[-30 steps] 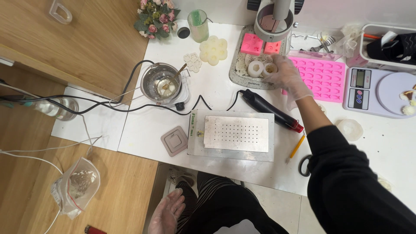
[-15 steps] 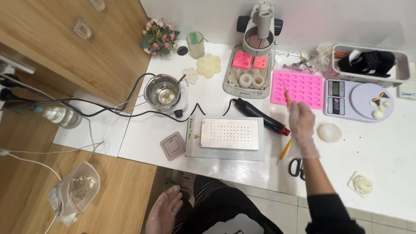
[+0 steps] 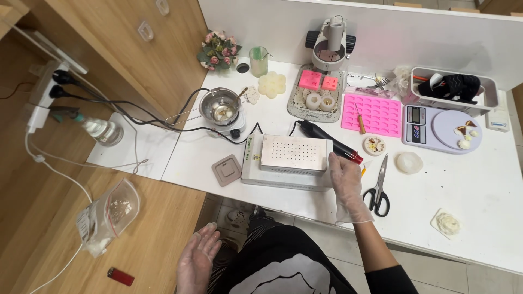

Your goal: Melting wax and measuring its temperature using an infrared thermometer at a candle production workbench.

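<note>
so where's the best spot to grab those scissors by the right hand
Probably by the black handle loops. The scissors lie flat and closed on the white table, loops toward the person, blades pointing away. The right hand sits just to their left, so coming from the near side and hooking the loops avoids the blades.

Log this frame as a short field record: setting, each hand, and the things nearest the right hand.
setting: white worktable beside wooden cabinets
right hand: gloved right hand open, resting at the right end of the perforated metal heating plate
left hand: gloved left hand open, palm up, off the table, holding nothing
near right hand: black heat gun, scissors, yellow pencil
farther back: pink silicone mould, kitchen scale, metal pot
</note>
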